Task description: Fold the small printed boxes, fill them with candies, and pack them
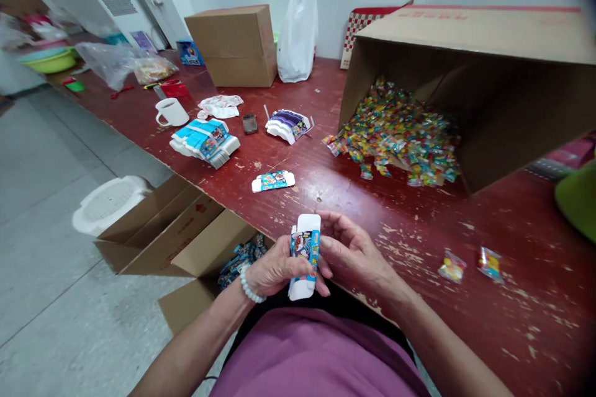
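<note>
Both my hands hold a small blue printed carton [305, 251] upright at the near edge of the red table [326, 180], its white end flaps open at top and bottom. My left hand [274, 270], with a white bead bracelet at the wrist, wraps the carton's left side. My right hand [351, 248] curls round its right side, fingers at the top flap. One flat blue carton [273, 180] lies on the table just beyond. Two loose candy packets [470, 263] lie to my right.
A big cardboard box [488, 56] lies on its side, spilling wrapped candies [400, 136]. Stacks of flat cartons [205, 141], [288, 124], a white mug [171, 112], a closed brown box [237, 43] and a white bag [298, 28] stand further back. An open floor box [186, 242] holds filled cartons.
</note>
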Available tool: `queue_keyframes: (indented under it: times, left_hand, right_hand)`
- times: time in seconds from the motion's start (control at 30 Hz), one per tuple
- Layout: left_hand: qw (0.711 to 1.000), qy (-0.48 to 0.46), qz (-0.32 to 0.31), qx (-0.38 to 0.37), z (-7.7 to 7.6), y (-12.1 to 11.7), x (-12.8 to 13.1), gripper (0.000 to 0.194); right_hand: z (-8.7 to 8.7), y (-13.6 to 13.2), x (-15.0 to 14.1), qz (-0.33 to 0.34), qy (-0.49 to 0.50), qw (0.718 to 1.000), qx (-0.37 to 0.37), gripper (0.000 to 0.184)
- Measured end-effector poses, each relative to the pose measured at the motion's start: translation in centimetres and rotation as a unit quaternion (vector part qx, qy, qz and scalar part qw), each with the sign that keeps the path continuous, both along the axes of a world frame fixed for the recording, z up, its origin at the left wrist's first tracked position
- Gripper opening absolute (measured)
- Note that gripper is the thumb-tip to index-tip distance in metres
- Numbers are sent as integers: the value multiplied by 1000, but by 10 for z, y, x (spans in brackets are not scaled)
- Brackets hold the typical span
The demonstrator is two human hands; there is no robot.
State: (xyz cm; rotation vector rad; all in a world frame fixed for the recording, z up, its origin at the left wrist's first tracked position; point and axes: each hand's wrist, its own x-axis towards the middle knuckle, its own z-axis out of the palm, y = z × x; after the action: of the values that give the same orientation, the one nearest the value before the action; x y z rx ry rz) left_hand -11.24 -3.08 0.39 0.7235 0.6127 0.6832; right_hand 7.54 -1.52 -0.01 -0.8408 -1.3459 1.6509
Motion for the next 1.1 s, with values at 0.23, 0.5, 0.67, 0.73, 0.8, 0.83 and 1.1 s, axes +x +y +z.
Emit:
queue_keyframes:
  times: [0.23,0.5,0.67,0.73,0.8,0.83,1.1]
  left_hand:
    - [999,26,-22,25,7,2,6,63]
    - [993,75,-57,71,-5,-1,3,59]
    - [980,120,-96,124,3,4,0,58]
    - [976,132,-104,135,6,5,-2,58]
    - [974,143,-112,137,7,5,-4,58]
    - [973,145,-116,135,8,5,-4,58]
    - [966,157,-168,117,7,6,-4,43]
  right_hand:
    - [16,-6,4,-168,-216,911,307,28]
    - [32,-9,3,-75,-280,880,376,20]
    - [36,-8,9,-45,-286,890,351,20]
    - [39,-7,12,-38,-285,894,344,21]
    - [43,-7,14,-29,-284,901,326,20]
    - [45,-6,15,-21,-284,906,314,19]
    - [44,-5,22,67,-284,939,185,8]
